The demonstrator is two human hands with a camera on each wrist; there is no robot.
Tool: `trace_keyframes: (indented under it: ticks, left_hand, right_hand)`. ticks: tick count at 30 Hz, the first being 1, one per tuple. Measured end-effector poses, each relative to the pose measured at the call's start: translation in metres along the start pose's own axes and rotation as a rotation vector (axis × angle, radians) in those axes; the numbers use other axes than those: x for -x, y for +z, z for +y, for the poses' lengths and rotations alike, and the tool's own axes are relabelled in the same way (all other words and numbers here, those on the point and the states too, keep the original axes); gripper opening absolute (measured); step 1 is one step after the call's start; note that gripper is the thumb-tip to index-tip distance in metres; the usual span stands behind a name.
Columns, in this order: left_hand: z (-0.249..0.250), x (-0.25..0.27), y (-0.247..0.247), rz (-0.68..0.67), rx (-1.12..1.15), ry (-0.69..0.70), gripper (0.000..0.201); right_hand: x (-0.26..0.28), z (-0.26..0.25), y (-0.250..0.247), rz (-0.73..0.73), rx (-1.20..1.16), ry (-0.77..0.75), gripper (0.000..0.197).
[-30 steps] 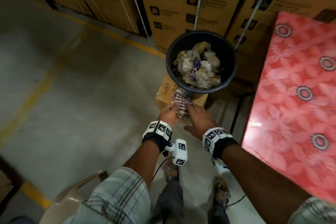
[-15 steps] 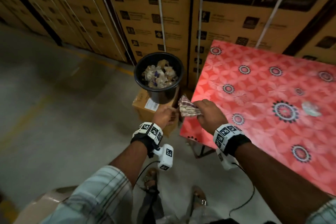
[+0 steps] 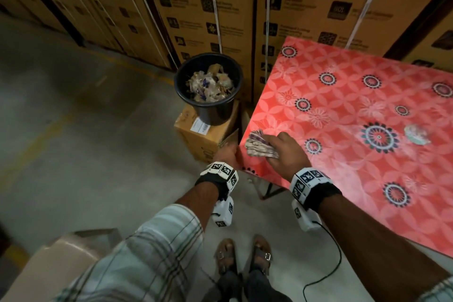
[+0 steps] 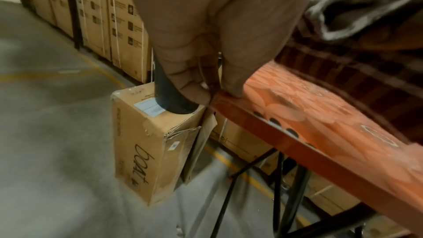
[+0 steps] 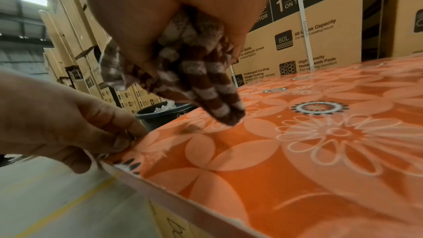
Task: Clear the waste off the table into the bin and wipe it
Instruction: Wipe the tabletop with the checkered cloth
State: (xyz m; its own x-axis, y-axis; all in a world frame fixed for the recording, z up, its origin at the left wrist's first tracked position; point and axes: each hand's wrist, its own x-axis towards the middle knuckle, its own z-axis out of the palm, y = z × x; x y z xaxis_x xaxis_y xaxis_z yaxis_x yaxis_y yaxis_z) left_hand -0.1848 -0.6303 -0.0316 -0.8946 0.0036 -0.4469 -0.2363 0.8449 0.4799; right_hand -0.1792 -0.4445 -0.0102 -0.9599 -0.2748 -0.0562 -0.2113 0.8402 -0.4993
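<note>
My right hand (image 3: 285, 152) grips a bunched brown-and-white checked cloth (image 3: 258, 146) and holds it down on the near-left corner of the red flowered table (image 3: 343, 115). In the right wrist view the cloth (image 5: 196, 79) hangs from the palm and its tip meets the table top (image 5: 297, 160). My left hand (image 3: 228, 154) pinches the table's corner, thumb on top (image 4: 231, 90). A black bin (image 3: 208, 86) filled with crumpled waste stands left of the table. One pale crumpled scrap (image 3: 416, 133) lies on the table at the right.
The bin stands on a brown cardboard box (image 3: 206, 137) close to the table's left edge. Tall stacked cartons (image 3: 208, 7) wall off the back. A pale plastic chair (image 3: 61, 260) is at my lower left. A black cable (image 3: 328, 274) trails on the concrete floor by my feet.
My view swung from the bin to the table. The right hand carried the cloth from beside the bin onto the table corner. The left hand let go of the cloth and took the table's corner.
</note>
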Motion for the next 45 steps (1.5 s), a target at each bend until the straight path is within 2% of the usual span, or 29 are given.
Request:
trace_keyframes:
  ticks: [5, 8, 11, 14, 18, 23, 27, 31, 33, 36, 40, 45]
  left_hand:
    - [-0.022, -0.001, 0.006, -0.035, 0.032, -0.109, 0.033]
    - [-0.021, 0.001, 0.011, -0.033, -0.018, -0.092, 0.029]
    - [-0.022, 0.003, 0.006, -0.052, -0.022, -0.092, 0.029]
    - [-0.027, 0.005, 0.001, -0.111, -0.016, -0.093, 0.028]
    - [-0.024, 0.003, -0.008, -0.121, -0.069, -0.052, 0.030]
    - [-0.025, -0.007, -0.014, -0.182, -0.131, 0.004, 0.030]
    - [-0.026, -0.012, -0.017, -0.164, -0.134, 0.065, 0.028]
    - [-0.032, -0.019, -0.012, -0.187, -0.099, 0.119, 0.027]
    - [-0.033, -0.021, -0.011, -0.207, -0.098, 0.086, 0.024]
    - [-0.031, -0.026, -0.006, -0.208, -0.135, 0.083, 0.019]
    - [-0.015, -0.034, -0.001, -0.158, -0.151, 0.121, 0.034]
    - [-0.008, -0.050, 0.001, -0.161, -0.176, 0.096, 0.025]
  right_hand:
    - [-0.018, -0.020, 0.020, 0.034, 0.156, -0.112, 0.060]
    - [-0.019, -0.022, 0.043, -0.058, 0.214, -0.123, 0.055]
    - [-0.008, -0.021, 0.058, -0.203, 0.312, -0.129, 0.068]
    - [0.007, -0.026, 0.062, -0.224, 0.321, -0.121, 0.075]
    - [0.010, -0.030, 0.062, -0.265, 0.335, -0.144, 0.078]
    - [-0.025, -0.032, 0.044, -0.275, 0.327, -0.078, 0.075]
    - [0.000, -0.036, 0.055, -0.230, 0.290, -0.088, 0.079]
    - [0.011, -0.030, 0.058, -0.296, 0.256, -0.136, 0.079]
    - [-0.009, -0.029, 0.048, -0.271, 0.279, -0.153, 0.072]
    - [-0.055, -0.026, 0.030, -0.213, 0.295, -0.056, 0.067]
    - [-0.089, -0.015, 0.025, -0.214, 0.298, 0.002, 0.068]
    - [-0.058, -0.014, 0.035, -0.117, 0.210, 0.018, 0.072]
